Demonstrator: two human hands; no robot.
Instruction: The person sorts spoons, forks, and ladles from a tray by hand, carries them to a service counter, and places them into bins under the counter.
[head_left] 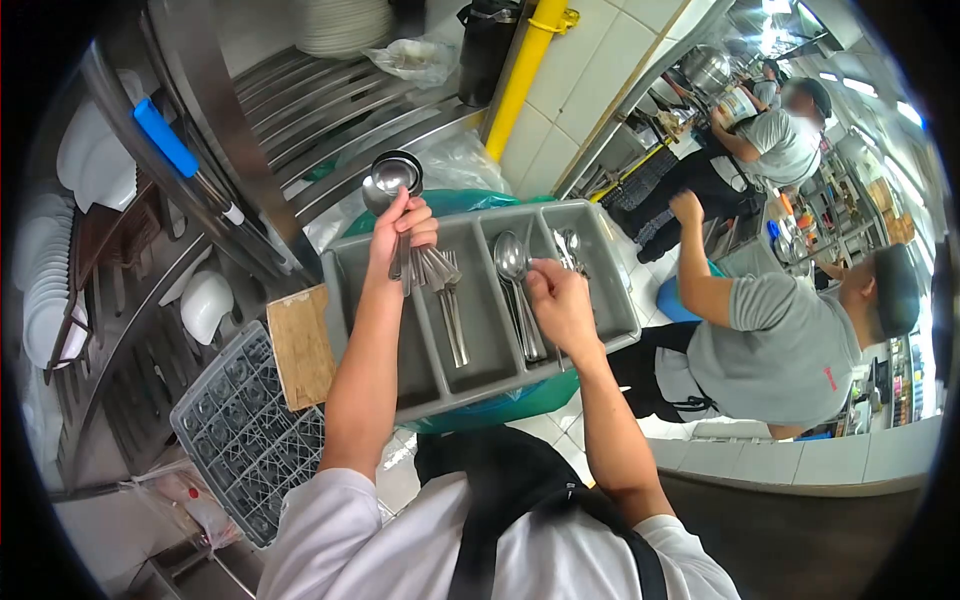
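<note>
Holding our two hands apart over a grey cutlery tray [480,386], we are working across its four lengthwise compartments. Our left hand [408,222] is gripping a bunch of cutlery [432,268] above the tray's left half, the bunch standing clear of the pieces below; large round bowls are pointing up and away from us, and thin handles are fanning out beneath the fist. Our right hand [562,305] is hanging over the divider between the third and fourth compartments, its fingers curling in; we cannot tell whether they are pinching a slim piece or only touching one.

The relation that is mattering most is the lie of the spoons [511,258] in the third compartment. They are resting just left of our right hand, well to the right of our left hand, so the right is being the nearer one. Their long axis is running away from us, bowls at the far end, handle ends slanting slightly rightward towards our body. In the second compartment, forks [457,330] are lying along nearly the same line, below and right of the held bunch.
</note>
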